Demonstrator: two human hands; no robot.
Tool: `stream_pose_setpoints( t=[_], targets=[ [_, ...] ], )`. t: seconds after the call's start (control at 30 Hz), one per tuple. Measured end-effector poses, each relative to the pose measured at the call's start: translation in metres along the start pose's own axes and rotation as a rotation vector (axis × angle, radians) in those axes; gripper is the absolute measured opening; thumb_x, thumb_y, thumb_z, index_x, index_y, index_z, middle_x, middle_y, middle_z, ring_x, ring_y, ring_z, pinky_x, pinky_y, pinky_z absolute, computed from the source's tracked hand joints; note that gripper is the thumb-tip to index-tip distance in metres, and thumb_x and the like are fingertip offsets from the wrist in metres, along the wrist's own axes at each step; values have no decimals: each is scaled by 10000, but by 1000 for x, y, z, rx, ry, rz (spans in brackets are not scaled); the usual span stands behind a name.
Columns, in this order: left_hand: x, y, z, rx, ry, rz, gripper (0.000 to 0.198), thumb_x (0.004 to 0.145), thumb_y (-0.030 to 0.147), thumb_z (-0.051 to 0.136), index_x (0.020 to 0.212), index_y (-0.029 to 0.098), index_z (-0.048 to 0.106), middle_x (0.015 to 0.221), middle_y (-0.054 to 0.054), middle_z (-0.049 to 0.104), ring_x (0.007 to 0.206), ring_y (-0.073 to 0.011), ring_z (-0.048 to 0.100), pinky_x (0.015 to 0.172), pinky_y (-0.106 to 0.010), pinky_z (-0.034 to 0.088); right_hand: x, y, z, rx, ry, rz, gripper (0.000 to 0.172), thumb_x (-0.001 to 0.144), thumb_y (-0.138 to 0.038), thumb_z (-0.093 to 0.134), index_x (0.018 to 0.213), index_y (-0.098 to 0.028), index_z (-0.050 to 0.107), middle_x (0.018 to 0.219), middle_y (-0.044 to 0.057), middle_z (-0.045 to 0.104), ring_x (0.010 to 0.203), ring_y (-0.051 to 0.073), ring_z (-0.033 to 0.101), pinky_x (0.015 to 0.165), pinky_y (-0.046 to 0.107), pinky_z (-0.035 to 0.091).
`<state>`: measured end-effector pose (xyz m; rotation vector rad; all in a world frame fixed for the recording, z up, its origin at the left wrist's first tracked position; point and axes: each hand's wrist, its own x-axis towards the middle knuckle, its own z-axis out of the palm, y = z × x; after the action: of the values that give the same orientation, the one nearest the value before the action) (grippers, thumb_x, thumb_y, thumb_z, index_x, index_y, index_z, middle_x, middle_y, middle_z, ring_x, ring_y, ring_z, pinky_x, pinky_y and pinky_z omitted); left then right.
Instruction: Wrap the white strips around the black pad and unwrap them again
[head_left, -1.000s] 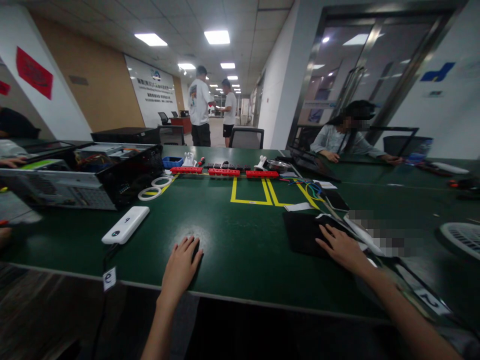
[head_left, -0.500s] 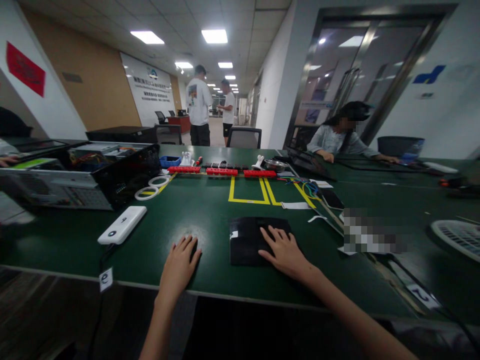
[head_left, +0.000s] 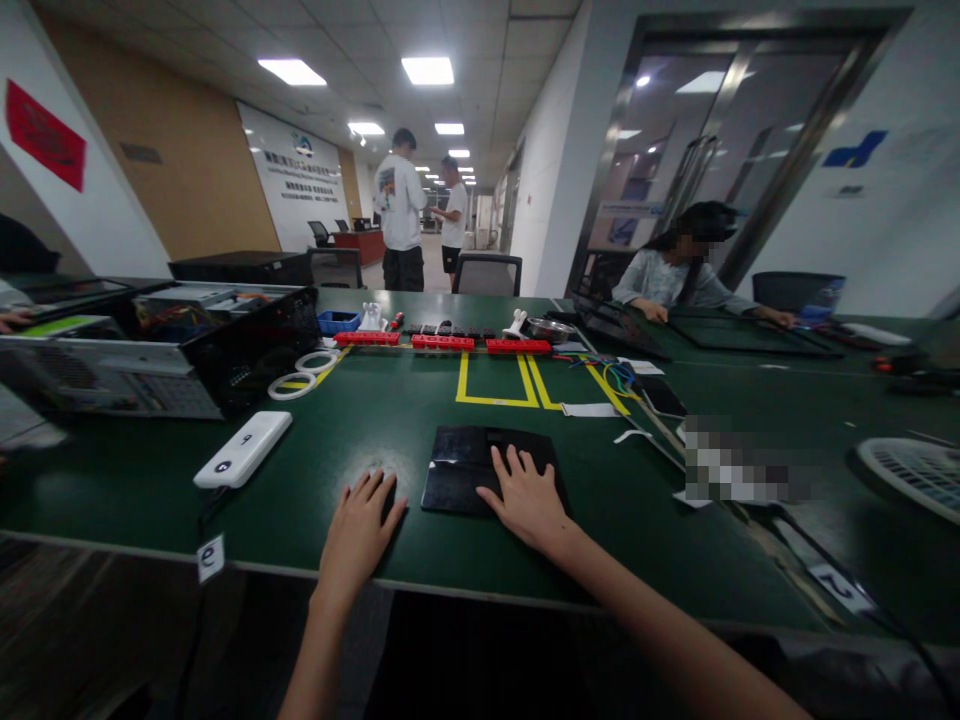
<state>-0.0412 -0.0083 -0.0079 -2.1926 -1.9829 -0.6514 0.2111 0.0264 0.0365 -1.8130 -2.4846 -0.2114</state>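
Note:
A flat, glossy black panel (head_left: 459,475) lies on the green table (head_left: 360,400) in front of me. Across its right part my right hand (head_left: 529,495) rests flat, fingers spread, palm down; the hand covers some of the panel's right and lower edge. My left hand (head_left: 361,525) lies on the tabletop to the left of the panel, apart from it, with its fingers stretched out and nothing held. Left of that hand is a white power bank (head_left: 244,450) with a black cable at its near end.
An opened computer case (head_left: 202,350) stands at the left, with two white rings (head_left: 292,386) beside it. Red strips (head_left: 442,342) line the back, behind yellow tape outlines (head_left: 499,402). Wires (head_left: 619,378) and a phone (head_left: 664,398) lie at right. A co-worker (head_left: 675,270) sits across.
The black panel has slid to the left and slightly away from me, with my right hand moving along on it. My left hand has stayed in place.

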Motion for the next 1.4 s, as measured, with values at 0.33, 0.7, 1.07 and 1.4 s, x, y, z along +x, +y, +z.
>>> stream_pose_setpoints(
  t=[0.33,0.7,1.07,1.4],
  targets=[
    [0,0,-1,-2,-13,-8,400,886,350,484,1234,162,548,1316,-131,539,1258,-289,438,1031,-490,319,25,-2,1,29,-56,-3,716,894,-594,179,1445,-140,232,1436,216,305,1263,364,283,915,635,282],
    [0,2,-5,-31,-16,-12,388,895,354,461,1229,178,548,1314,-125,542,1265,-285,432,1029,-490,322,16,143,-27,-102,161,224,583,855,-143,373,1425,-107,256,1343,197,422,1194,288,422,908,405,407],
    [0,2,-5,-13,-20,-3,387,891,332,476,1228,158,550,1316,-132,539,1266,-291,430,1031,-491,319,-33,225,-15,-117,16,476,325,812,-27,386,1012,-77,637,917,187,659,852,268,637,677,348,470],
    [3,2,-8,-147,32,-24,349,902,314,445,1208,196,565,1271,-99,584,1239,-280,466,1040,-547,276,-41,206,-88,226,352,126,363,836,-133,395,1091,-185,648,1113,72,645,1021,196,591,899,322,445]
  ],
)
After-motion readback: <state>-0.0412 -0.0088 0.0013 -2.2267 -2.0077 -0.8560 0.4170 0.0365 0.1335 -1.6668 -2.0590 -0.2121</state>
